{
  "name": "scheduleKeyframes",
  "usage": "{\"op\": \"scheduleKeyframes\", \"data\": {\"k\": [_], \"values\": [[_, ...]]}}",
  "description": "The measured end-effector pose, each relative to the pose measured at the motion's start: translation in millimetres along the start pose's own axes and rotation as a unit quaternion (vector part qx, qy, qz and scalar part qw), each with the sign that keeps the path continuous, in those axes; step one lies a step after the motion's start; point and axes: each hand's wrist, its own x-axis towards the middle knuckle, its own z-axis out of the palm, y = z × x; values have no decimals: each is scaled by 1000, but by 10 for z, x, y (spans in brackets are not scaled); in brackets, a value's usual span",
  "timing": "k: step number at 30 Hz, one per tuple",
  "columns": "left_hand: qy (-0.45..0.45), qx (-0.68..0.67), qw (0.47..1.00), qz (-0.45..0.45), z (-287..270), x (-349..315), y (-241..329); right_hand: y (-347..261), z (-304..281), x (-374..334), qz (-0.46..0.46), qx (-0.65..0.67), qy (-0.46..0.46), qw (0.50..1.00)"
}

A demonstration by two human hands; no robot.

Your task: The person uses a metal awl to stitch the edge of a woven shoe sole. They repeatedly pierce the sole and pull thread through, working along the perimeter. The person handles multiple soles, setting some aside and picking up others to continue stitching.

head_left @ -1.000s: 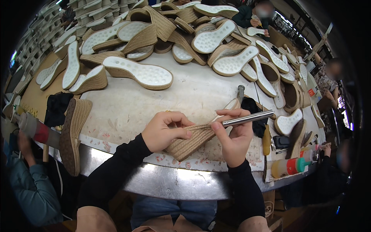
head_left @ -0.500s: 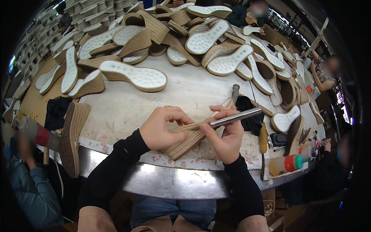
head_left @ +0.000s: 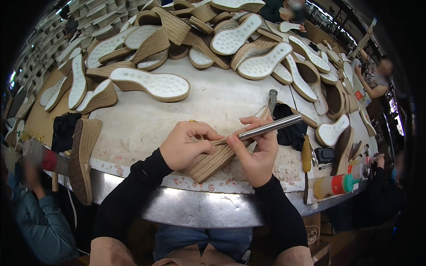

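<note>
In front of me, above the table's near edge, a woven rope-covered wedge sole [head_left: 212, 163] lies slanted between my hands. My left hand [head_left: 184, 144] is closed on its upper edge, thumb and forefinger pinched at the rope trim. A smooth metal rod [head_left: 277, 125] rests in my right hand [head_left: 256, 155], whose thumb presses near the rod's lower end against the sole's edge. The sole's far end rises behind my right fingers, which partly hide it. Beyond that end, a hammer [head_left: 272, 98] shows its metal head beside a black cloth [head_left: 290, 133].
Wedge soles with white dimpled faces [head_left: 151, 84] are heaped across the far table. A brown-topped wedge [head_left: 84, 155] stands at the left edge. To the right lie a yellow handle [head_left: 306, 153], a black box [head_left: 325, 155] and a green-capped bottle [head_left: 335, 185]. Other people work around the table.
My left thumb and fingers have drawn closer together at the sole's edge. The rod has shifted slightly upward along with my right hand. The view has moved a little.
</note>
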Motion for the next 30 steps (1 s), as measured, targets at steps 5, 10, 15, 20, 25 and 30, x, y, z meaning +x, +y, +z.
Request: {"op": "scheduleKeyframes", "data": {"k": [5,10,15,20,25,30], "values": [[-26,7,1000,-2,-12,-22,26,-53,-53,48,36,135,3,990],[-10,5,1000,28,-7,-22,-4,-62,-81,47,34,112,-24,993],[12,52,996,72,10,-17,-31,-51,-61,40,27,107,-22,994],[-15,78,996,46,-5,-12,19,-38,-42,41,19,92,-14,995],[-21,22,999,-13,-18,7,21,-63,-28,40,39,87,-4,995],[-17,42,999,-6,-19,3,17,-15,-116,66,21,117,-21,993]]}}
